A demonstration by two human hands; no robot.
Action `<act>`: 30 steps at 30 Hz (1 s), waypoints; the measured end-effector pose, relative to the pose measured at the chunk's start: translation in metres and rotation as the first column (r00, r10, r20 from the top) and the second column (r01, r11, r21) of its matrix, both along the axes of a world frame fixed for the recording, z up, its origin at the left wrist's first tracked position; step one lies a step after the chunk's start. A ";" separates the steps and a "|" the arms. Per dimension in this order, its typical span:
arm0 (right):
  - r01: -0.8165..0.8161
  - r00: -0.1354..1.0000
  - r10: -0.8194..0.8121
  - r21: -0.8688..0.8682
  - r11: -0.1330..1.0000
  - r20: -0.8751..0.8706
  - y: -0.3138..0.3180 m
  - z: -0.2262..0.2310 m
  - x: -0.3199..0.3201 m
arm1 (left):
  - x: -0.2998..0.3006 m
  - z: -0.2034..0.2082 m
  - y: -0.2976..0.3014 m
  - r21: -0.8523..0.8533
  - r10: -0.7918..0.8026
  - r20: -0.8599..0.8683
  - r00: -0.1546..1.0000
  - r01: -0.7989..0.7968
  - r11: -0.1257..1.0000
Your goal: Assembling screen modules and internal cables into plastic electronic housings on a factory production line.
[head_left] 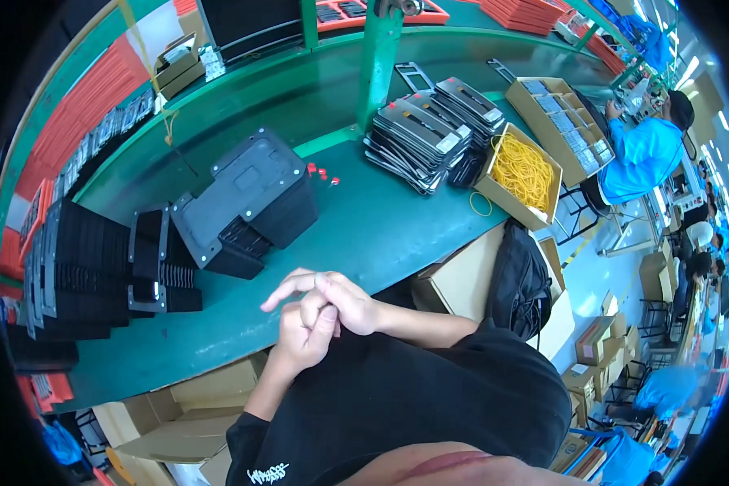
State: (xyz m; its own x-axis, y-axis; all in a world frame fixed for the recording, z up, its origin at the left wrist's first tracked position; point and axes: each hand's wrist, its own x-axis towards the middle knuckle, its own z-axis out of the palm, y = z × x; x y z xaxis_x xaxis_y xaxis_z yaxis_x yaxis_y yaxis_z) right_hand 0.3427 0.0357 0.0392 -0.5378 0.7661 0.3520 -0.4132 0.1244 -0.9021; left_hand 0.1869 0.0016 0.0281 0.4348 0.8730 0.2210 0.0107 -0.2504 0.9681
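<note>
My left hand [304, 338] and my right hand [352, 306] are clasped together over the near edge of the green workbench [381, 243]. Their fingers are folded round one another, with one finger sticking out toward the left. No object shows between them, though the inner sides of the palms are hidden. Just beyond, a stack of black plastic panels [247, 182] with metal corner studs stands on the bench. To its left are further stacks of black panels [81, 259] and a narrower black stack [162, 259].
Small red pieces [322, 173] lie beside the panels. Farther right are piled flat grey-black plates [421, 134], a box of yellow cords [522, 170] and a carton of small packs [563, 121]. A black backpack [520, 279] rests at right. A person in blue [644, 158] sits beyond.
</note>
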 end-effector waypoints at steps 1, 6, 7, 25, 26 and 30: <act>-0.075 0.995 0.070 -0.065 0.995 -0.072 0.002 0.000 0.001 | 0.002 0.001 0.006 0.205 0.053 -0.119 0.991 -0.027 0.978; -0.244 0.954 0.219 -0.108 0.964 -0.203 0.002 0.000 0.000 | 0.003 0.006 0.021 0.627 0.083 -0.199 0.977 0.061 0.777; -0.257 0.951 0.231 -0.108 0.960 -0.205 0.001 0.002 0.002 | 0.006 0.008 0.019 0.569 0.045 -0.173 0.984 0.062 0.820; 0.193 0.911 -0.277 -0.277 0.941 -0.306 0.010 -0.004 0.001 | 0.017 -0.019 0.041 0.662 0.227 -0.192 0.955 -0.045 0.748; 0.238 0.900 -0.294 -0.202 0.950 -0.323 0.010 -0.010 0.002 | 0.017 -0.016 0.038 0.663 0.249 -0.194 0.949 -0.060 0.746; 0.403 0.907 -0.415 0.430 0.808 -0.070 0.018 -0.023 0.010 | 0.016 -0.004 0.020 -0.532 0.118 0.386 0.915 0.117 0.838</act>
State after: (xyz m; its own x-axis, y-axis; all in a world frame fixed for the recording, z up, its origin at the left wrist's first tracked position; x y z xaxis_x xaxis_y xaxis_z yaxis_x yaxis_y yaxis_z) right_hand 0.3526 0.0539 0.0164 -0.2219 0.6946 0.6843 -0.2146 0.6498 -0.7292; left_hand 0.2033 0.0216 0.0244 0.4144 0.9007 -0.1303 -0.3938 0.3066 0.8666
